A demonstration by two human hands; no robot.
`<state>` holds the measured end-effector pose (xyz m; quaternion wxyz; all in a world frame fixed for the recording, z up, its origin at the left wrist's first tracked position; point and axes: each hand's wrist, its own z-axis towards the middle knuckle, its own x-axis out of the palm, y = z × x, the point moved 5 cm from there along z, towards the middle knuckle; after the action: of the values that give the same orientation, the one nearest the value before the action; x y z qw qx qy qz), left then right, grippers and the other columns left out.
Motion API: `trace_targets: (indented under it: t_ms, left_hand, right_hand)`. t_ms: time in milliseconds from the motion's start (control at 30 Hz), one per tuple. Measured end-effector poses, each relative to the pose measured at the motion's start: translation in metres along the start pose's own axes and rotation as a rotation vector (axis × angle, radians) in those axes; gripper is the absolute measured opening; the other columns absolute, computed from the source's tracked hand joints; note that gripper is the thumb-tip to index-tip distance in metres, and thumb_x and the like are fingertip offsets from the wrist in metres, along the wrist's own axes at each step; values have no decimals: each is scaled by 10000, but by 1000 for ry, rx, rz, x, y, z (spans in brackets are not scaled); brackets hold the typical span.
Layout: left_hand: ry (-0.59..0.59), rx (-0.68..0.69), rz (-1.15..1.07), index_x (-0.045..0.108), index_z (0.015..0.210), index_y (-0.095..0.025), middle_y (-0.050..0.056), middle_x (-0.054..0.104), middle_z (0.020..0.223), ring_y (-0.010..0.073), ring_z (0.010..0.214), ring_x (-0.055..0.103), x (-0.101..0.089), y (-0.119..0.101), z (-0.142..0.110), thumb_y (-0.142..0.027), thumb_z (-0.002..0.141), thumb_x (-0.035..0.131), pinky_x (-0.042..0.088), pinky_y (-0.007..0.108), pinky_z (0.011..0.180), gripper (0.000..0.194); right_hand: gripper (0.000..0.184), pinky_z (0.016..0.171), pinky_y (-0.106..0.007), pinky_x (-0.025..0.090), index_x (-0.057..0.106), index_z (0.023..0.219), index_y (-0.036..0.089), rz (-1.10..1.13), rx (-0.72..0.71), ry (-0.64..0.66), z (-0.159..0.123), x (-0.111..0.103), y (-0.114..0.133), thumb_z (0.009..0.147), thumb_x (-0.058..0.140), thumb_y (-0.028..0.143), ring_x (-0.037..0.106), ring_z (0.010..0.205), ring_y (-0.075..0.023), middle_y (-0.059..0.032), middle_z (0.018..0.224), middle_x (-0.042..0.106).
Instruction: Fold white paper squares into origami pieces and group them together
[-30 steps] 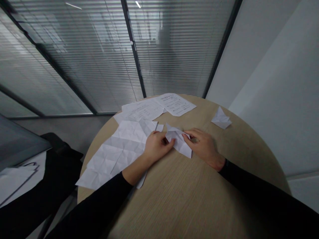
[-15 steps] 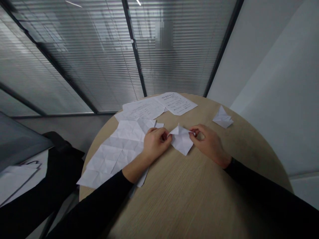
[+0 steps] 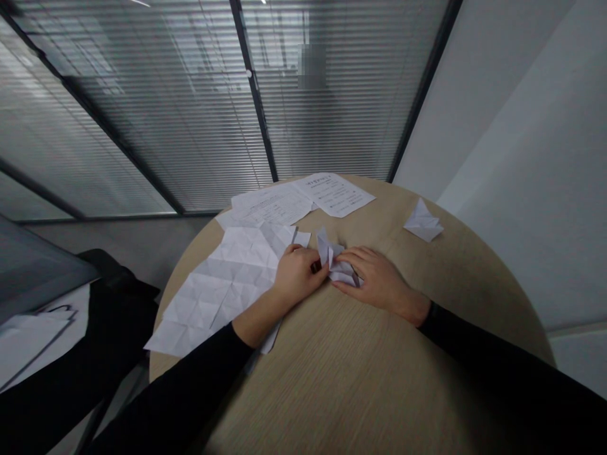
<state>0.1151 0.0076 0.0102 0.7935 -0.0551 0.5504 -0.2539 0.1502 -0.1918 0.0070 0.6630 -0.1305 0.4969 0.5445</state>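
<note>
A small folded white paper piece [image 3: 336,258] sits on the wooden table between my hands, its tip pointing up. My left hand [image 3: 298,275] pinches its left side with the fingers curled. My right hand [image 3: 374,279] presses over its right side, fingers laid nearly flat on it. Part of the fold is hidden under my fingers. Just left of my left hand lies a large creased white paper sheet [image 3: 222,284], its near corner under my left wrist.
The round light-wood table [image 3: 379,354] holds printed paper sheets [image 3: 303,201] at its far side and a folded white paper shape [image 3: 422,222] at the right. A dark chair [image 3: 118,303] with white papers stands to the left. Glass panels with blinds and a white wall stand behind.
My right hand has moved in and lowered onto the folded paper, closing over it. The paper has been folded tighter and narrower, and it stands more upright between my hands.
</note>
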Motion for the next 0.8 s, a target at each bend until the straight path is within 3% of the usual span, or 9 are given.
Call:
trace_targets:
  t_ms: [267, 467, 600, 800]
  left_hand:
    - [-59, 15, -23, 698, 786, -224, -2, 744, 720, 191, 723, 701, -5, -3, -1, -379, 1090, 680, 520, 447, 996, 342]
    - [-86, 76, 10, 704, 787, -233, -9, 751, 727, 196, 745, 713, -3, -4, -1, -346, 1036, 721, 518, 447, 1015, 274]
    - [-83, 107, 3, 692, 781, -239, -17, 737, 705, 197, 735, 703, -1, -4, -2, -388, 1062, 708, 517, 451, 1022, 319]
    - [-47, 158, -9, 692, 820, -238, -14, 756, 729, 201, 754, 723, 0, -6, -3, -426, 1071, 714, 517, 454, 1029, 314]
  right_hand:
    - [258, 1092, -527, 600, 732, 1330, 295, -44, 22, -49, -1, -2, -4, 1077, 746, 344, 755, 1263, -337, -100, 1357, 813]
    - [252, 1018, -502, 563, 742, 1270, 224, -259, 19, -70, -1, -4, 5, 1018, 737, 221, 757, 1133, -344, -112, 1205, 845]
    - [192, 988, -489, 539, 755, 1204, 209, -363, -5, -85, 0, -6, 13, 1015, 730, 229, 752, 1067, -338, -116, 1156, 856]
    - [153, 932, -460, 514, 780, 1171, 206, -422, 64, -120, 1, -11, 1, 1113, 655, 272, 772, 959, -308, -102, 1070, 877]
